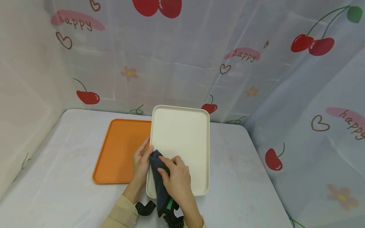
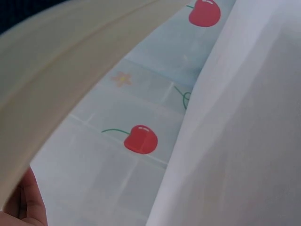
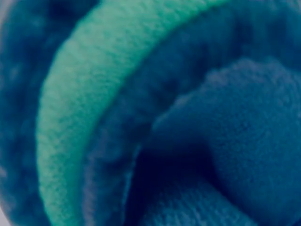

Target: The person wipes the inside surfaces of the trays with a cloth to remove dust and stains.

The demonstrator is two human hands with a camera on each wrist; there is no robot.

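Observation:
A cream rectangular tray (image 1: 185, 133) is held tilted up above the table. My left hand (image 1: 140, 166) grips its left edge; fingers (image 2: 34, 202) show beside the tray's rim (image 2: 70, 70) in the left wrist view. Against the tray's lower left, my right hand (image 1: 178, 180) holds a dark blue towel (image 1: 160, 188) with bent fingers, pressing it on the surface near the left rim. The towel hangs down past the tray's bottom edge. In the right wrist view its folds and a green stripe (image 3: 70, 127) fill the picture, and no fingers show there.
An orange tray (image 1: 122, 148) lies on the white-covered table (image 1: 233, 190), partly hidden behind the cream tray. A cherry-print curtain (image 1: 176, 63) hangs behind and along the right side. A pale wall (image 1: 25, 79) stands on the left. Black straps (image 1: 145, 209) sit around the wrists.

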